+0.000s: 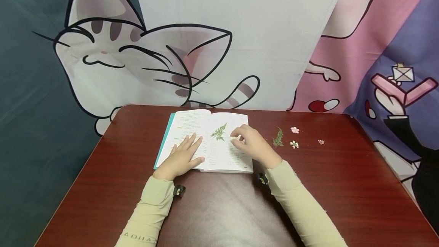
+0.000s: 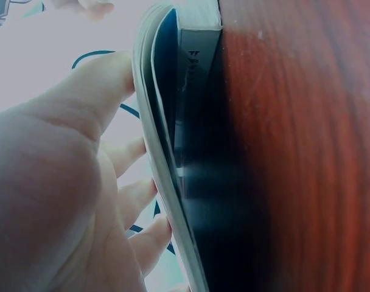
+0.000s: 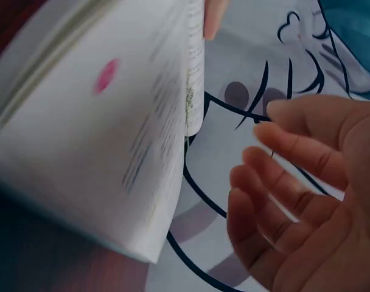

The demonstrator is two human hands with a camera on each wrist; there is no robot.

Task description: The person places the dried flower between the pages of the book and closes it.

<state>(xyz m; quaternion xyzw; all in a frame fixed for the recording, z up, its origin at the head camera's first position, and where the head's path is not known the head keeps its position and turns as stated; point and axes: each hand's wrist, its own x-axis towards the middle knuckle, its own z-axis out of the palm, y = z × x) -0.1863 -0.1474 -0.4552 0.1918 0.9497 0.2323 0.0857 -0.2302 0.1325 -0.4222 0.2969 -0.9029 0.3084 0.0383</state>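
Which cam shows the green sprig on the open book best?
Head view: it shows the whole green sprig on the right-hand page, with nothing covering it. The right wrist view catches only a thin green sliver, apparently the sprig seen nearly edge-on. The left wrist view doesn't show it.

a reddish table (image 1: 343, 193) before a cartoon backdrop (image 1: 267, 41), probably cloth.

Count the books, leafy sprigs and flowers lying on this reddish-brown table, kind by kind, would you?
Open white-paged book with a teal cover edge: 1
Feathery green leaf sprigs: 2
Small pinkish flowers: 2
Small white-and-yellow flower: 1
Total: 6
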